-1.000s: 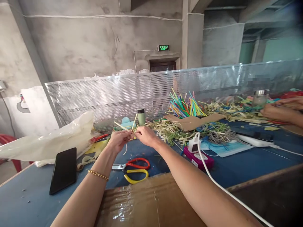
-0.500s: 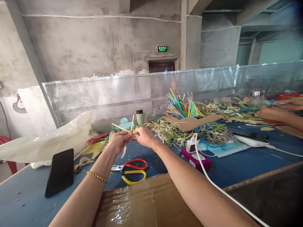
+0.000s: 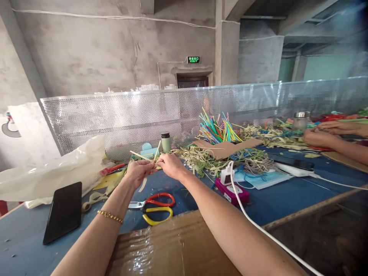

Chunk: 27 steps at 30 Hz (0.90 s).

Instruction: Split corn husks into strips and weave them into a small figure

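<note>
My left hand [image 3: 140, 171] is closed, its fingertips pinching thin pale-yellow strips [image 3: 139, 155] that stick up and out above the hand. Right up against it, my right hand [image 3: 171, 165] is also closed in a pinch on the same strips. Where they meet between the fingertips is hidden. A flat pale tail of strip [image 3: 142, 184] hangs below the left hand. Nearer to me on the blue table lie scissors [image 3: 140, 205] with one red and one yellow handle. Just behind the hands stands a green bottle with a black lid [image 3: 166, 143].
A black phone [image 3: 63, 212] and a plastic bag [image 3: 69, 168] lie left. Cardboard [image 3: 172, 249] is in front of me. To the right are a purple power strip [image 3: 233, 193], white cable, tangled strips [image 3: 198, 159] and colourful stems [image 3: 221, 128]. A co-worker's hands [image 3: 324, 134] are far right.
The view has turned slightly to the right, so everything sits further left. Both hands stay together on the strips, with only a small shift of the fingers.
</note>
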### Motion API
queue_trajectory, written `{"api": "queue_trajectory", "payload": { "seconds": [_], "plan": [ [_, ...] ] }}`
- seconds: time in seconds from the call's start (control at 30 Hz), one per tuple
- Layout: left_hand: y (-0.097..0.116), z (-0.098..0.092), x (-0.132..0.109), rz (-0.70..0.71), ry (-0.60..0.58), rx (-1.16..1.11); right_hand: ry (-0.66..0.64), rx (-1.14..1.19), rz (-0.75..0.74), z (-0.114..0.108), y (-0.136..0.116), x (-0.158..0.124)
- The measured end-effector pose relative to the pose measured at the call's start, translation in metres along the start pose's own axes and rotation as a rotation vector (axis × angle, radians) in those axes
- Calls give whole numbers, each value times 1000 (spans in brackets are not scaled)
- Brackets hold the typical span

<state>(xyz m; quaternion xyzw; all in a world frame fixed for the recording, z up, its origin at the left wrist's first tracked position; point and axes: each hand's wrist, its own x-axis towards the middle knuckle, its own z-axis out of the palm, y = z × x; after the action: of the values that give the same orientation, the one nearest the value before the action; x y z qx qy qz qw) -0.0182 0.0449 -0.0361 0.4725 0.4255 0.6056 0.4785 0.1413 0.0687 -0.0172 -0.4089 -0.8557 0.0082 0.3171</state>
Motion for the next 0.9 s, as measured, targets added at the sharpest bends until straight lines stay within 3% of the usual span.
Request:
{"api": "queue_trajectory", "payload": {
  "seconds": [0.4, 0.57, 0.67, 0.8, 0.9],
  "plan": [
    [7, 8, -4, 57, 83, -92, 41, -41, -20, -1, 3, 6],
    [6, 9, -5, 44, 45, -125, 58, -141, -28, 0, -1, 3],
    [4, 9, -3, 35, 52, -164, 146, -234, -47, -2, -5, 0],
    [2, 8, 0, 69, 175, -224, 315, -278, -38, -3, -13, -3],
    [1, 9, 0, 121, 178, -246, 165, -96, 24, 3, -17, -3]
  ]
}}
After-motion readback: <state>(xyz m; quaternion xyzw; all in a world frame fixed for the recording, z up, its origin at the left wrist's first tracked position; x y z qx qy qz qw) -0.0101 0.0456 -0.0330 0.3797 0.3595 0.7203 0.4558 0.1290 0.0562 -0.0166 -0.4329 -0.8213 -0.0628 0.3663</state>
